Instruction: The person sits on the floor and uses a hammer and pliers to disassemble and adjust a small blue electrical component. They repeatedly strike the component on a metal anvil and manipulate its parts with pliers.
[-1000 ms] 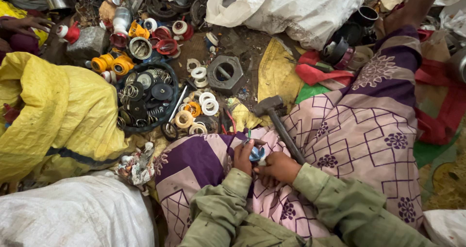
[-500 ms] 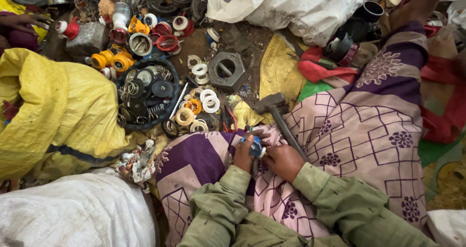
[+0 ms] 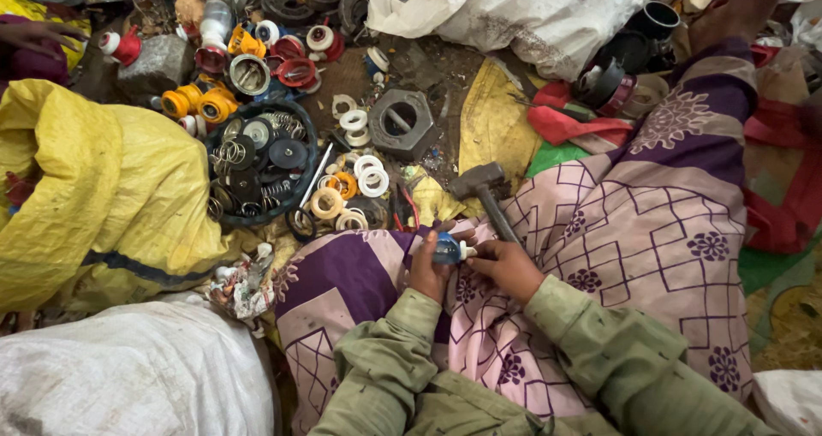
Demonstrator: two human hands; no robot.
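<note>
Blue-and-white plastic part sits low centre of the frame, over the purple patterned cloth, pinched in the left hand; its white tip points right toward the right hand, whose fingers touch it; hammer lies just above

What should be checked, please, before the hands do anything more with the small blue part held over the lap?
1. Left hand grips the small blue part: ok.
2. Right hand meets the part's white tip: ok, fingertips are at it.
3. Hammer within reach: ok, it lies on the patterned cloth just above the hands.
4. Dark basket of springs and discs stands level: ok.
5. White rings near the basket kept together: not ok, they lie scattered on the ground.
6. Part cracked or whole: cannot tell, too small.
</note>
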